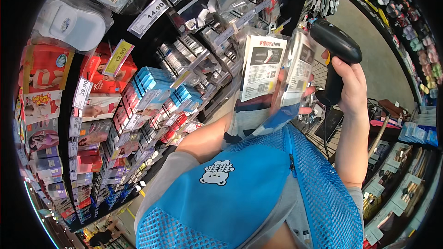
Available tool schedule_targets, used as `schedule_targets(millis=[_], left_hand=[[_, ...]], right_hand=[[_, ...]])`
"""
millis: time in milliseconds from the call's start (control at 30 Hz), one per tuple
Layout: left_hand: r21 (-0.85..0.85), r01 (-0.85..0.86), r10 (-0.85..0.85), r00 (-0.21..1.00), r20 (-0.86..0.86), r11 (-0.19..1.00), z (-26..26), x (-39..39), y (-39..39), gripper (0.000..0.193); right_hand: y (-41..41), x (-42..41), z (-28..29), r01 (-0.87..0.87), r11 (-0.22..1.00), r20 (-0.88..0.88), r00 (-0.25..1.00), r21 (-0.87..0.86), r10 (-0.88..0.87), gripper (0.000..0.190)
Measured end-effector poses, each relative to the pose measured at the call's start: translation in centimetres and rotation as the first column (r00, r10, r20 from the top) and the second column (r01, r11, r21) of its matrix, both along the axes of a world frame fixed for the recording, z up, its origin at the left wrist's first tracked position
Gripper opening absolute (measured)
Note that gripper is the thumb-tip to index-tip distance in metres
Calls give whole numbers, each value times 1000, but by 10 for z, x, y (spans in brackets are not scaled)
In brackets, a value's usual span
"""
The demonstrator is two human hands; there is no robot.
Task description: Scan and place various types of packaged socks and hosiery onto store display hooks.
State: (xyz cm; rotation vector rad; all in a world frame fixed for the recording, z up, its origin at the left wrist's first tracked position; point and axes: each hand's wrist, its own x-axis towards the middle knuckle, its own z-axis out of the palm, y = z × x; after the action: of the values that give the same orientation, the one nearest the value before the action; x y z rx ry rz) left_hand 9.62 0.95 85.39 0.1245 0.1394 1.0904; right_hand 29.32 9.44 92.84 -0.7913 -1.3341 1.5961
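Note:
My left hand (pixel 309 90) grips several clear plastic packs of socks (pixel 264 69), mostly hidden behind them; its fingertips show past their right edge. The packs hang upright, with white printed cards and barcodes facing me and grey, dark and blue socks inside. My right hand (pixel 351 83) is closed around the grip of a black handheld barcode scanner (pixel 335 41), just right of the packs. The scanner's head points up and left, near the top of the packs without clearly touching them. A cable hangs from its grip. I wear a blue mesh vest (pixel 242 193) over grey sleeves.
Racks of boxed underwear (pixel 100 107) and packaged goods with price tags (pixel 148 17) stand at the left. A wire cart (pixel 311 124) holding a black flat item lies beyond my hands. Shelves of slippers (pixel 415 41) and folded goods line the right. A person (pixel 100 238) is far off, lower left.

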Motion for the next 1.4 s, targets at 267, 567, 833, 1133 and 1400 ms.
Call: schedule_targets(millis=[267, 567, 833, 1133, 1400], left_hand=[[79, -23, 32, 992, -119, 997, 16, -13, 0, 68], [-18, 73, -67, 968, 243, 997, 17, -12, 9, 75], [132, 12, 5, 992, -127, 991, 16, -12, 7, 74], [-1, -288, 217, 724, -654, 958, -54, -31, 55, 18], [-239, -165, -113, 546, -830, 957, -150, 57, 113, 71]], right_hand=[[-80, 8, 37, -256, 934, -52, 967, -250, 251, 43], [-81, -9, 44, -320, 924, 286, 884, -208, 370, 17], [-80, -4, 47, -388, 916, 351, 847, -104, 399, 24], [-92, 52, -3, -213, 964, 167, 956, -162, 240, 30], [-136, 119, -62, 52, 869, 65, 998, -493, -23, 25]])
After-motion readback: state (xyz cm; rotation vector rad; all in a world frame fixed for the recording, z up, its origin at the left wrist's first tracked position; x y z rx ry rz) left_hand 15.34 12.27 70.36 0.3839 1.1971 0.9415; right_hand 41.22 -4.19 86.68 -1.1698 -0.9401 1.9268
